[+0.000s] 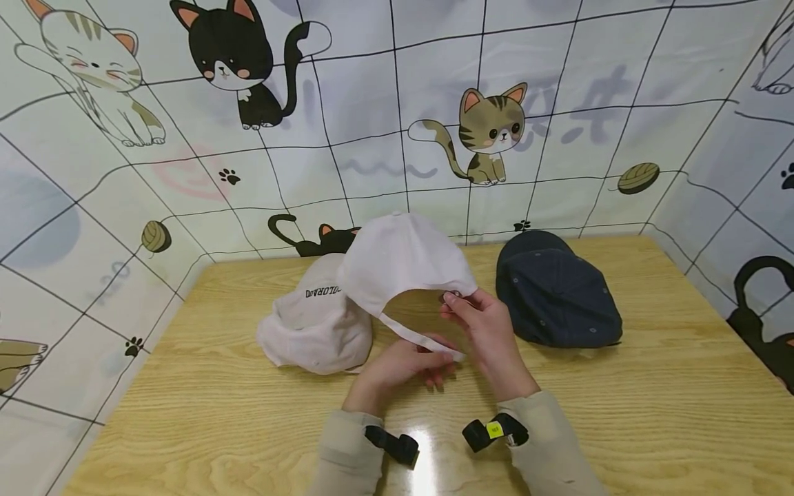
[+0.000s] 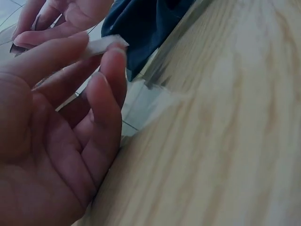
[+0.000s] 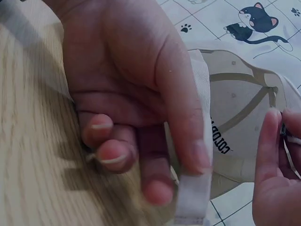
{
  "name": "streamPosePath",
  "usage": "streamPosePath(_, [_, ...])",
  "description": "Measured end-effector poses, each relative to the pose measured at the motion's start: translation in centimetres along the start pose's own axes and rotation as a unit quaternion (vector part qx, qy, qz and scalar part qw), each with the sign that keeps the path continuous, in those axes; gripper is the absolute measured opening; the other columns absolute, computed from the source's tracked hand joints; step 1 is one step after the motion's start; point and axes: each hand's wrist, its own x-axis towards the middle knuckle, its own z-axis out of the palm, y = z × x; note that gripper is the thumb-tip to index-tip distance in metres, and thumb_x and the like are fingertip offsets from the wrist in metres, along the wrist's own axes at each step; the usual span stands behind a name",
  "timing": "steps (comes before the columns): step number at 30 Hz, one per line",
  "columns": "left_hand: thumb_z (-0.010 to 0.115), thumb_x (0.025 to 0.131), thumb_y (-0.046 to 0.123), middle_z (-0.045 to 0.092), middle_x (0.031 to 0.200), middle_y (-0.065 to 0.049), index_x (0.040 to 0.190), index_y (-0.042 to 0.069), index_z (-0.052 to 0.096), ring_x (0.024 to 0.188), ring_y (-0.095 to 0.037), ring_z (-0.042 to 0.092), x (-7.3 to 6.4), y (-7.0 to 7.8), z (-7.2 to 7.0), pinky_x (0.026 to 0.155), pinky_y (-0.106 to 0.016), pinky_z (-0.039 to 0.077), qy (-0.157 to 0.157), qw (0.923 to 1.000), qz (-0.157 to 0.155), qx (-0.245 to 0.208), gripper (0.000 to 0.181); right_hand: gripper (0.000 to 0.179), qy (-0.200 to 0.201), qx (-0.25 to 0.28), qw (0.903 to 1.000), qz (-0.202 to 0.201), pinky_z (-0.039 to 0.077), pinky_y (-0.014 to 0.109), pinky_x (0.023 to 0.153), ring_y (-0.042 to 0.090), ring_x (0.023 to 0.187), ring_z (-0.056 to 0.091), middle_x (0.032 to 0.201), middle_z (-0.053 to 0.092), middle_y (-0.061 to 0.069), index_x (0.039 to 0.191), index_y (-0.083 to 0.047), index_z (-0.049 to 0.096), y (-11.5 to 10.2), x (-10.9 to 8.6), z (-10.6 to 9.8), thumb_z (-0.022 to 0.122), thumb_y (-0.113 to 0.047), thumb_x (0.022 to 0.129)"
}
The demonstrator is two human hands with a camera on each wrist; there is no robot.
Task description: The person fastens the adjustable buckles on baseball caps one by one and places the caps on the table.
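At left, a soft, slumped off-white cap (image 1: 329,337) with dark raised-looking lettering sits on the glossy, wood-grained table (image 1: 186,427). Next, the left hand (image 1: 393,368) pinches the free end of a narrow, flat fabric strap (image 1: 403,332) between thumb and fingers. That strap belongs to the white cap (image 1: 403,255) held up mid-table, its domed, seamed cloth crown arching over a rounded back opening. The right hand (image 1: 490,331) pinches the opening's right corner, at a small fastener. Rightmost lies a matte navy cap (image 1: 555,296), eyelets dotting its panels
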Motion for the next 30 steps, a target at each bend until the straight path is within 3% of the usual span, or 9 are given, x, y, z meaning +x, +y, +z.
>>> streamPosePath(2, [0.056, 0.088, 0.019, 0.064, 0.091, -0.017, 0.105, 0.004, 0.061, 0.062, -0.021, 0.060, 0.1, -0.1, 0.1, 0.052, -0.027, 0.046, -0.014, 0.9999, 0.004, 0.003, 0.023, 0.033, -0.001, -0.004, 0.9996, -0.027, 0.050, 0.031, 0.073, 0.019, 0.077, 0.061, 0.090, 0.061, 0.012, 0.103, 0.005, 0.058, 0.3, 0.2, -0.5, 0.068, -0.017, 0.080])
streamPosePath(5, [0.050, 0.092, 0.021, 0.063, 0.099, -0.019, 0.109, 0.001, 0.059, 0.070, -0.023, 0.063, 0.1, -0.2, 0.2, 0.054, -0.027, 0.048, -0.011, 0.9995, -0.005, -0.028, 0.028, 0.034, 0.008, -0.026, 0.9983, -0.053, 0.051, 0.032, 0.071, 0.022, 0.077, 0.061, 0.090, 0.060, 0.014, 0.103, 0.003, 0.058, 0.3, 0.3, -1.0, 0.068, -0.019, 0.080])
streamPosePath(10, [0.044, 0.094, 0.030, 0.062, 0.105, -0.017, 0.112, -0.001, 0.053, 0.084, -0.032, 0.063, 0.2, 0.0, 0.1, 0.061, -0.037, 0.051, 0.034, 0.9929, -0.011, -0.113, 0.037, 0.032, -0.014, -0.034, 0.9964, -0.076, 0.051, 0.033, 0.070, 0.026, 0.079, 0.060, 0.096, 0.061, 0.017, 0.108, 0.000, 0.057, 1.9, 1.8, -2.6, 0.066, -0.017, 0.082])
streamPosePath(13, [0.045, 0.093, 0.032, 0.064, 0.098, -0.016, 0.107, -0.001, 0.052, 0.078, -0.032, 0.064, 0.2, 0.2, -0.1, 0.060, -0.039, 0.051, 0.073, 0.9861, 0.009, -0.149, 0.036, 0.033, -0.028, -0.054, 0.9957, -0.070, 0.051, 0.034, 0.071, 0.028, 0.081, 0.061, 0.097, 0.061, 0.017, 0.108, 0.000, 0.058, 2.0, 2.1, -2.5, 0.066, -0.019, 0.082])
streamPosePath(18, [0.051, 0.091, 0.030, 0.065, 0.082, -0.010, 0.099, 0.003, 0.053, 0.060, -0.019, 0.061, 0.0, 0.7, -0.6, 0.056, -0.027, 0.050, 0.149, 0.9638, 0.041, -0.217, 0.029, 0.035, -0.054, -0.066, 0.9949, -0.055, 0.050, 0.036, 0.073, 0.030, 0.082, 0.061, 0.099, 0.060, 0.019, 0.108, 0.001, 0.058, 3.0, 2.5, -2.1, 0.067, -0.019, 0.081])
streamPosePath(22, [0.052, 0.091, 0.024, 0.063, 0.079, -0.007, 0.095, 0.004, 0.055, 0.059, -0.015, 0.058, 0.1, 1.1, -0.8, 0.054, -0.023, 0.047, 0.176, 0.9432, 0.078, -0.271, 0.021, 0.031, -0.068, -0.069, 0.9937, -0.057, 0.051, 0.033, 0.071, 0.028, 0.081, 0.061, 0.098, 0.060, 0.016, 0.107, -0.001, 0.059, 4.5, 3.2, -2.5, 0.067, -0.015, 0.080])
streamPosePath(26, [0.052, 0.091, 0.015, 0.064, 0.084, -0.007, 0.098, 0.005, 0.056, 0.066, -0.016, 0.060, 0.2, 1.6, -0.7, 0.059, -0.024, 0.046, 0.176, 0.9320, 0.113, -0.296, 0.013, 0.033, -0.062, -0.102, 0.9918, -0.045, 0.050, 0.035, 0.072, 0.027, 0.080, 0.061, 0.094, 0.060, 0.016, 0.102, 0.001, 0.060, 1.7, 1.4, -0.7, 0.069, -0.021, 0.079])
streamPosePath(30, [0.053, 0.089, 0.009, 0.065, 0.086, -0.003, 0.102, 0.008, 0.054, 0.071, -0.016, 0.060, 0.3, 2.0, -0.3, 0.065, -0.026, 0.044, 0.169, 0.9381, 0.122, -0.276, 0.012, 0.031, -0.052, -0.124, 0.9907, -0.020, 0.050, 0.036, 0.074, 0.023, 0.079, 0.061, 0.090, 0.060, 0.013, 0.101, 0.003, 0.059, -1.5, -0.4, 1.2, 0.068, -0.018, 0.080])
